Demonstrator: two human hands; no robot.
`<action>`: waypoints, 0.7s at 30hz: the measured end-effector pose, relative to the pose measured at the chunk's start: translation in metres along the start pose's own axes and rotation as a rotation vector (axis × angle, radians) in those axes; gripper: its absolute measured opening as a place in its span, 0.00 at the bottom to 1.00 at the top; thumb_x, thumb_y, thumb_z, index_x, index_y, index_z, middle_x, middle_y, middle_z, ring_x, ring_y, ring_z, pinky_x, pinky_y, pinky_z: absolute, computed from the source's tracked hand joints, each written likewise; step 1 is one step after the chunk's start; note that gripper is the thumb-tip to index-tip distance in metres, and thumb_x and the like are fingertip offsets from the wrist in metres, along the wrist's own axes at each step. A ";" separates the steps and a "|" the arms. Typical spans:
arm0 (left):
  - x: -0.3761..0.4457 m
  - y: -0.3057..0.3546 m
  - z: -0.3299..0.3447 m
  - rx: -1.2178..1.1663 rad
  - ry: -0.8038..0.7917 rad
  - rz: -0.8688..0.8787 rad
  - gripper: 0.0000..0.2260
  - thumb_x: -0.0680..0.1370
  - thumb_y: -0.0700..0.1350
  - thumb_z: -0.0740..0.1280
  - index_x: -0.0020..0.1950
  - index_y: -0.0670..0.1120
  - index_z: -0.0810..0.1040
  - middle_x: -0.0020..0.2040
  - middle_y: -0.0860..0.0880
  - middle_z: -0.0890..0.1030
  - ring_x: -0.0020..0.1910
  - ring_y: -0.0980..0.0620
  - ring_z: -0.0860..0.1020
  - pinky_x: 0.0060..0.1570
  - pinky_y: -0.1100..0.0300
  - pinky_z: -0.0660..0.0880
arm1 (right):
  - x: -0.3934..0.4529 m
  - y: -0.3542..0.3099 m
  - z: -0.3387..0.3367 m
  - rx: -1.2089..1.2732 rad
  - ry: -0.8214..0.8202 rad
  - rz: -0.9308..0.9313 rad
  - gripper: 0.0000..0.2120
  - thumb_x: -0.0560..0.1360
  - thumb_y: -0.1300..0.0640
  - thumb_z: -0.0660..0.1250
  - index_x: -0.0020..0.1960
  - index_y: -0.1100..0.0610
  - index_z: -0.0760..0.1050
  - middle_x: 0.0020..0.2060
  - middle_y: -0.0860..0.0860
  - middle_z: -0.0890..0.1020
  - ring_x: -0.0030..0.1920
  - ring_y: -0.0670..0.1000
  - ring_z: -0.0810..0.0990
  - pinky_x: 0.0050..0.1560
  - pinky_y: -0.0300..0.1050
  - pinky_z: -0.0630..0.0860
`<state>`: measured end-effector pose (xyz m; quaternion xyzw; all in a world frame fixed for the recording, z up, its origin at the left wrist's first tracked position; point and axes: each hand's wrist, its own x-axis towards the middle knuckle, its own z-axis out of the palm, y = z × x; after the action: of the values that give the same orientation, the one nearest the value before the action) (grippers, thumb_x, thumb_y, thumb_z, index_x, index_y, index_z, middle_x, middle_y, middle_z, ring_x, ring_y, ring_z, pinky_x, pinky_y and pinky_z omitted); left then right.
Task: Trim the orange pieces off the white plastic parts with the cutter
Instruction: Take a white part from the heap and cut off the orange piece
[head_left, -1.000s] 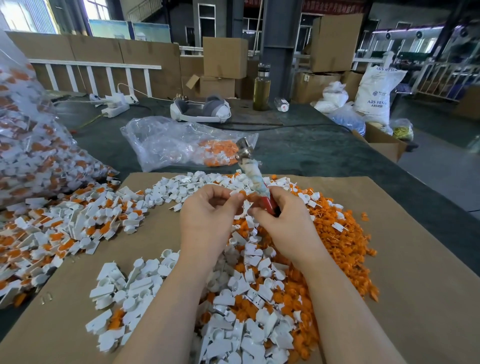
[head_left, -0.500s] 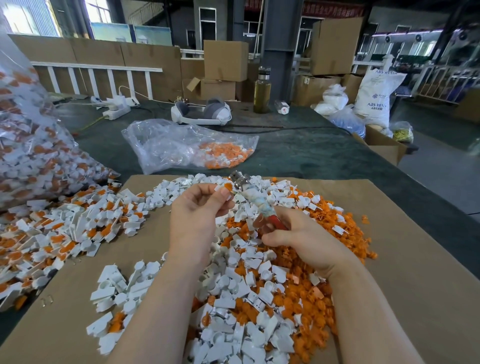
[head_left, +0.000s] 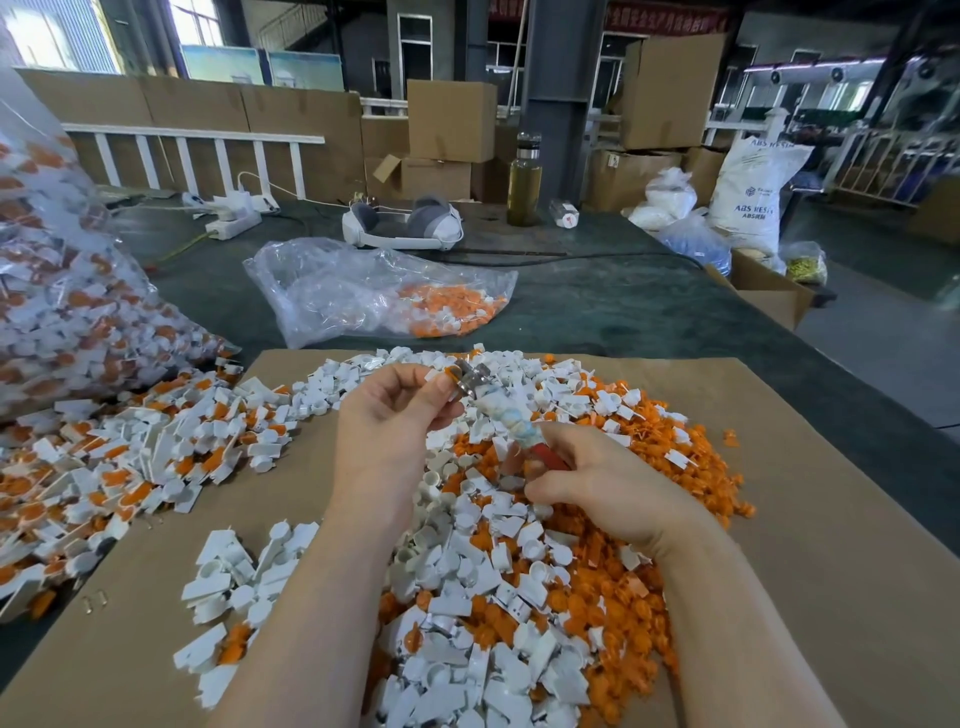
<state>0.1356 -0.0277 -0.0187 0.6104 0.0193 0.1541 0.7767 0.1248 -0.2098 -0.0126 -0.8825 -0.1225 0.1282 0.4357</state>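
1. My left hand hovers over the far part of the cardboard sheet; thumb and forefinger pinch a small white part with orange on it, mostly hidden by my fingertips.
2. My right hand curls round the cutter near the sheet's middle; its red handle is buried in my fist; the metal tip meets the pinched part, and I cannot make out the blades.
3. A white and orange pile covers the sheet; my forearms hide some.
4. Beyond the sheet's far edge lies a clear bag with orange scraps; at its left a fuller bag is cut off by the frame.
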 end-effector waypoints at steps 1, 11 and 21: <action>0.000 0.000 0.000 -0.003 0.002 -0.003 0.03 0.77 0.37 0.70 0.44 0.43 0.79 0.32 0.54 0.83 0.33 0.56 0.82 0.39 0.67 0.79 | 0.001 0.000 0.001 -0.005 0.008 -0.013 0.18 0.68 0.58 0.68 0.58 0.55 0.77 0.45 0.52 0.80 0.44 0.54 0.78 0.48 0.54 0.75; 0.001 -0.002 0.000 -0.035 0.031 -0.028 0.02 0.76 0.36 0.69 0.44 0.42 0.79 0.31 0.54 0.82 0.32 0.58 0.81 0.39 0.66 0.79 | 0.005 -0.001 0.005 -0.032 0.044 -0.085 0.15 0.71 0.68 0.64 0.42 0.47 0.74 0.46 0.52 0.82 0.38 0.47 0.80 0.37 0.41 0.77; 0.012 0.005 -0.025 -0.439 0.210 -0.320 0.12 0.71 0.43 0.73 0.53 0.42 0.82 0.44 0.46 0.87 0.43 0.54 0.86 0.36 0.65 0.81 | 0.008 0.003 0.012 -0.096 0.198 -0.092 0.08 0.74 0.60 0.66 0.42 0.49 0.70 0.38 0.48 0.77 0.36 0.47 0.75 0.36 0.44 0.71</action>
<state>0.1403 -0.0005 -0.0186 0.3974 0.1620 0.0923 0.8985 0.1288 -0.2002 -0.0224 -0.9040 -0.1251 0.0141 0.4085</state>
